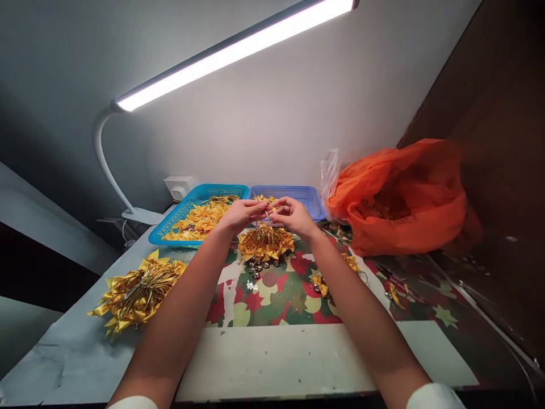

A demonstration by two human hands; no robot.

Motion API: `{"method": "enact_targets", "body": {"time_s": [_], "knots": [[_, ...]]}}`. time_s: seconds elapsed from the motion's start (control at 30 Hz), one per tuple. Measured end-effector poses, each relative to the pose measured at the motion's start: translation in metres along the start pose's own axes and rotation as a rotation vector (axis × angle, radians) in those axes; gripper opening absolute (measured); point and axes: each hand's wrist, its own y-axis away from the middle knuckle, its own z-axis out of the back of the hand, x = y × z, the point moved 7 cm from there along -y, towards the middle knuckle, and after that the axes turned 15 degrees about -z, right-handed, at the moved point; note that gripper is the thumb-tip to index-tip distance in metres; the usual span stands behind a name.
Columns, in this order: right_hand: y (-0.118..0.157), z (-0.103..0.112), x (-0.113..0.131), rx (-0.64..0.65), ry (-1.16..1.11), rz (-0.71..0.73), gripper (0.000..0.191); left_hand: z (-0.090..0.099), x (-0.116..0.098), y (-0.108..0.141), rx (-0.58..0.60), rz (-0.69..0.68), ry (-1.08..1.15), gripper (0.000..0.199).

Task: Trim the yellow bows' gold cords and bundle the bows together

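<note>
Apparently, the thin pale strand [267,212] is pinched between nearly closed fingertips of the left hand [242,217] and right hand [294,218], just above the fanned bunch of shiny gold ribbon pieces [266,244]; its exact ends are too small to tell. With so narrow a hold, it could slip or twist if the two pulls were uneven. Round silver bells [255,268] lie at the bunch's near edge, where a dragged stem might snag them. Left of the bunch, a looser gold ribbon heap [142,289] sits beside the left forearm [187,312], whose sweep could scatter it.
</note>
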Motion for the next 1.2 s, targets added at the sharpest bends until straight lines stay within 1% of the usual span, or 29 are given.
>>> {"method": "enact_targets", "body": {"time_s": [0.07,0.13,0.23,0.33,0.43,0.6,0.73,0.8,0.9,0.97,1.1,1.2], "knots": [[0.0,-0.004,-0.006,0.047,0.002,-0.044,0.038,0.002,-0.005,0.001,0.002,-0.014,-0.032,0.037],[0.0,-0.005,-0.011,0.058,0.005,-0.071,0.039,0.002,-0.011,0.002,0.013,-0.037,-0.078,0.035],[-0.004,-0.005,-0.02,0.046,0.017,-0.091,0.04,0.0,-0.021,0.004,0.036,-0.1,-0.168,0.027],[-0.009,-0.005,-0.027,0.018,0.037,-0.079,0.04,-0.005,-0.029,0.005,0.081,-0.169,-0.277,0.017],[-0.013,-0.007,-0.032,-0.007,0.075,-0.044,0.034,-0.009,-0.034,0.005,0.129,-0.236,-0.386,0.01],[-0.015,-0.005,-0.033,-0.044,0.142,0.022,0.02,-0.016,-0.038,0.006,0.204,-0.334,-0.515,0.008],[-0.016,-0.011,-0.036,0.053,0.141,0.01,0.011,-0.02,-0.042,0.008,0.249,-0.405,-0.571,0.009],[-0.016,-0.014,-0.038,0.094,0.121,-0.01,0.009,-0.021,-0.044,0.009,0.261,-0.431,-0.589,0.008],[-0.015,-0.016,-0.038,0.115,0.065,-0.045,0.009,-0.023,-0.046,0.01,0.267,-0.455,-0.612,0.006],[-0.014,-0.015,-0.036,0.115,0.013,-0.069,0.008,-0.022,-0.047,0.011,0.263,-0.466,-0.623,0.005],[-0.013,-0.009,-0.032,0.1,-0.106,-0.112,0.018,-0.021,-0.051,0.013,0.251,-0.481,-0.624,0.005],[-0.014,-0.005,-0.033,0.091,-0.183,-0.156,0.014,-0.021,-0.052,0.014,0.252,-0.478,-0.609,0.003]]}}
